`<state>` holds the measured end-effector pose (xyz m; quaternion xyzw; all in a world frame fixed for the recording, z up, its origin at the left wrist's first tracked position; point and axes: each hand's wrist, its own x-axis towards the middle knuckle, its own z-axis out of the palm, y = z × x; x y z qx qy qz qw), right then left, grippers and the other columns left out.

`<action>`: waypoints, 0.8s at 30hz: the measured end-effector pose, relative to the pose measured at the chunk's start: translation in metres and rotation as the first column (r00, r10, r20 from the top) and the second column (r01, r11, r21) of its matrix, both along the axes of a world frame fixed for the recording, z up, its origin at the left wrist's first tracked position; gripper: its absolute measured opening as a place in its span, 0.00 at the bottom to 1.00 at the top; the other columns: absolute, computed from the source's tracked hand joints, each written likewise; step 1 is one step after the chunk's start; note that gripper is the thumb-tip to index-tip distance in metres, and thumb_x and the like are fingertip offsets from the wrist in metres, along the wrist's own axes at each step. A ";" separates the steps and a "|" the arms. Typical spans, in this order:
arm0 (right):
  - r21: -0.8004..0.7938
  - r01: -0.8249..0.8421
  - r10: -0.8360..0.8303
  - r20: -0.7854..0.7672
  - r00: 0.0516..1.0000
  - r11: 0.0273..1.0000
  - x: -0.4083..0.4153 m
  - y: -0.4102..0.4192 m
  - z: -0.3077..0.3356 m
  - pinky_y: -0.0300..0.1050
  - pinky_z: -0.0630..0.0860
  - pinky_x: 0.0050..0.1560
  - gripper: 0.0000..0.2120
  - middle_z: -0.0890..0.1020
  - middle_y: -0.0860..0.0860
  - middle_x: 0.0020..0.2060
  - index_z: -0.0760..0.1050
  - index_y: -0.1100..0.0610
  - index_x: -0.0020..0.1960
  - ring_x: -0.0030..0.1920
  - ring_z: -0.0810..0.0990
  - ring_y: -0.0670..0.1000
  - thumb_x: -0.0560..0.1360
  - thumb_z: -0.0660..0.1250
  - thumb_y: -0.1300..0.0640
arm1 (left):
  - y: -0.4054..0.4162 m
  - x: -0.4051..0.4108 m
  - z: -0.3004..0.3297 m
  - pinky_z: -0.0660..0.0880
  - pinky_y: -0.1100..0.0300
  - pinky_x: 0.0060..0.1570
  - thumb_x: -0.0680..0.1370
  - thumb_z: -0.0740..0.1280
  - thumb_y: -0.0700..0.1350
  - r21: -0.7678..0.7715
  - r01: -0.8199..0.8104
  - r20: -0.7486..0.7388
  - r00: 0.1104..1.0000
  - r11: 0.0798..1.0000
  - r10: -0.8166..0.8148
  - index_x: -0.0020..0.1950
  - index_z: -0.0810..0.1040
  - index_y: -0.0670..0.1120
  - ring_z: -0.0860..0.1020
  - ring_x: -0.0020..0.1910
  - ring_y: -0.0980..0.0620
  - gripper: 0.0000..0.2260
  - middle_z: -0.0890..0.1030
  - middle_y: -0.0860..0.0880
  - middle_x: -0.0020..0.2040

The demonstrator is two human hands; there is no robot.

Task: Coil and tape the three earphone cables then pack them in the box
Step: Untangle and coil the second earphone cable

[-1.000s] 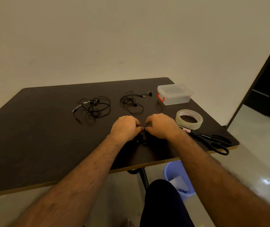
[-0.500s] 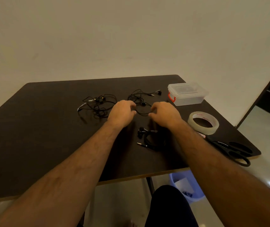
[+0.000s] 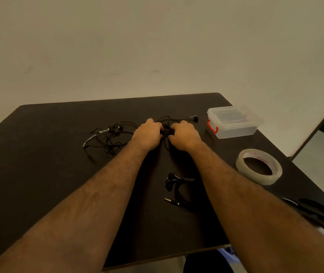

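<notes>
Black tangled earphone cable (image 3: pixel 166 131) being pinched by left hand (image 3: pixel 147 133) and right hand (image 3: pixel 184 134), mostly hiding it, left of clear box (image 3: pixel 234 123).

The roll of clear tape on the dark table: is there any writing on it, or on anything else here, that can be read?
Roll of clear tape: red print runs around its white inner core, too blurred to read.
Clear plastic box with a red latch: no label visible.
Black-handled scissors: no writing visible.
No other text or sign shows.
</notes>
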<state>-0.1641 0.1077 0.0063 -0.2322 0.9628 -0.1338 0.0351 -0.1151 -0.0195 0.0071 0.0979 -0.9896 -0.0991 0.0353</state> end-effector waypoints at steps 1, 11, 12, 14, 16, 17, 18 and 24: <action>-0.021 -0.002 0.003 0.020 1.000 1.000 0.002 -0.002 -0.001 0.55 0.76 0.60 0.17 0.75 0.55 0.63 0.72 0.52 0.66 0.60 0.75 0.55 0.79 0.64 0.51 | 0.000 0.001 0.001 0.75 0.49 0.54 0.82 0.64 0.47 -0.005 -0.009 0.007 1.000 1.000 0.009 0.64 0.77 0.49 0.76 0.56 0.44 0.11 0.71 0.45 0.63; -0.653 -0.048 0.027 -0.041 0.999 0.756 0.054 0.010 0.086 0.46 0.75 0.49 0.08 0.81 0.53 0.42 0.79 0.58 0.55 0.43 0.78 0.49 0.77 0.67 0.59 | 0.002 0.069 0.108 0.72 0.52 0.45 0.82 0.63 0.47 -0.022 0.065 -0.424 0.903 0.998 -0.068 0.55 0.78 0.47 0.78 0.51 0.44 0.07 0.80 0.46 0.52; -0.699 -0.071 0.035 -0.066 0.997 0.712 0.064 0.013 0.109 0.47 0.76 0.47 0.07 0.81 0.52 0.40 0.80 0.58 0.53 0.41 0.78 0.50 0.76 0.67 0.59 | 0.004 0.081 0.129 0.72 0.53 0.45 0.82 0.63 0.48 -0.024 0.061 -0.479 0.875 0.998 -0.065 0.55 0.79 0.47 0.78 0.51 0.45 0.07 0.82 0.46 0.51; -0.740 -0.123 0.064 -0.108 0.992 0.661 0.085 0.022 0.154 0.46 0.77 0.40 0.05 0.80 0.50 0.37 0.81 0.57 0.49 0.37 0.78 0.49 0.76 0.67 0.59 | 0.009 0.105 0.170 0.71 0.55 0.44 0.81 0.63 0.48 -0.006 0.057 -0.575 0.817 0.998 -0.050 0.54 0.79 0.49 0.78 0.48 0.46 0.07 0.82 0.48 0.49; -0.756 -0.157 0.108 -0.114 0.988 0.636 0.112 0.034 0.194 0.42 0.74 0.33 0.06 0.81 0.50 0.37 0.80 0.57 0.48 0.34 0.78 0.48 0.77 0.65 0.59 | 0.015 0.133 0.207 0.72 0.56 0.44 0.81 0.64 0.49 0.058 0.079 -0.651 0.759 0.995 -0.022 0.53 0.80 0.49 0.77 0.45 0.49 0.07 0.81 0.50 0.44; -0.758 -0.179 0.134 -0.122 0.983 0.627 0.130 0.042 0.211 0.41 0.73 0.32 0.07 0.81 0.51 0.38 0.80 0.58 0.49 0.33 0.78 0.48 0.78 0.64 0.58 | 0.019 0.150 0.224 0.72 0.56 0.44 0.81 0.64 0.49 0.090 0.095 -0.681 0.732 0.991 -0.009 0.52 0.80 0.49 0.77 0.43 0.50 0.06 0.79 0.53 0.41; -0.754 -0.202 0.156 -0.132 0.979 0.625 0.148 0.050 0.226 0.42 0.74 0.32 0.08 0.82 0.52 0.39 0.80 0.58 0.50 0.33 0.79 0.47 0.79 0.63 0.58 | 0.023 0.167 0.240 0.72 0.57 0.43 0.80 0.65 0.49 0.114 0.112 -0.703 0.711 0.987 0.001 0.51 0.80 0.50 0.76 0.42 0.51 0.06 0.77 0.54 0.39; -0.688 -0.262 0.280 -0.089 0.956 0.677 0.233 0.088 0.275 0.43 0.76 0.38 0.15 0.84 0.54 0.42 0.80 0.57 0.51 0.36 0.83 0.49 0.82 0.59 0.48 | 0.047 0.256 0.285 0.70 0.61 0.42 0.78 0.68 0.48 0.184 0.183 -0.750 0.661 0.966 0.018 0.47 0.81 0.50 0.80 0.41 0.52 0.04 0.81 0.52 0.38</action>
